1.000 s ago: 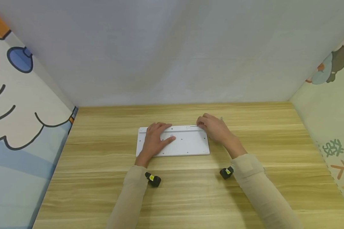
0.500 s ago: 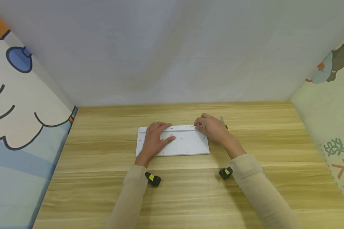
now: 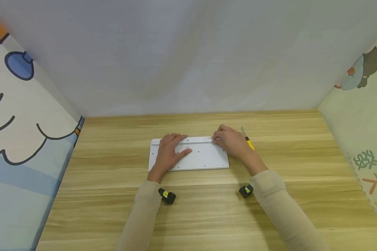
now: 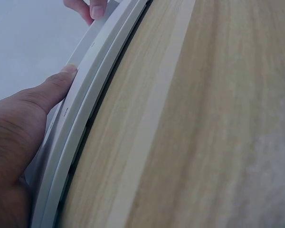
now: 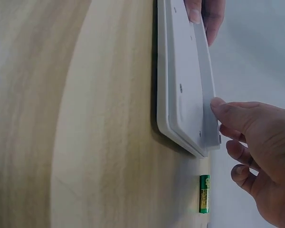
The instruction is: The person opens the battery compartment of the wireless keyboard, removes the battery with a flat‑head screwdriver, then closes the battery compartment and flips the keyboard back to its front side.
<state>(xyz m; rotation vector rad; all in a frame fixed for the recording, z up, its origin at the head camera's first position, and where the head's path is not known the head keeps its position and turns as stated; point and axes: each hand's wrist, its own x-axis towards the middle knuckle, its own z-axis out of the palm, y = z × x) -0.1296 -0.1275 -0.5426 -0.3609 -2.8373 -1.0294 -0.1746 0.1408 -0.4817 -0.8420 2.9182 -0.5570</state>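
Note:
A white keyboard (image 3: 204,158) lies face down on the wooden table, its raised ridge along the far side. My left hand (image 3: 169,151) holds its left part, thumb on the back and fingers over the far edge. At the far right end, my right hand (image 3: 230,139) pinches the ridge between thumb and bent fingers, beside a thin dark slot (image 3: 209,138). The right wrist view shows the right thumb (image 5: 223,107) on the ridge and the other fingers behind it. Whether a small cover lies under those fingertips is hidden.
Just right of the right hand lies a slim tool with a metal tip and yellow-and-black handle (image 3: 249,142), like a screwdriver. A green battery (image 5: 204,194) lies beyond the keyboard's end in the right wrist view. A pale wall (image 3: 188,69) rises behind the table.
The right hand has shifted slightly left along the ridge, covering more of the dark slot. More of the yellow-handled tool now shows. The left hand and keyboard have hardly moved.

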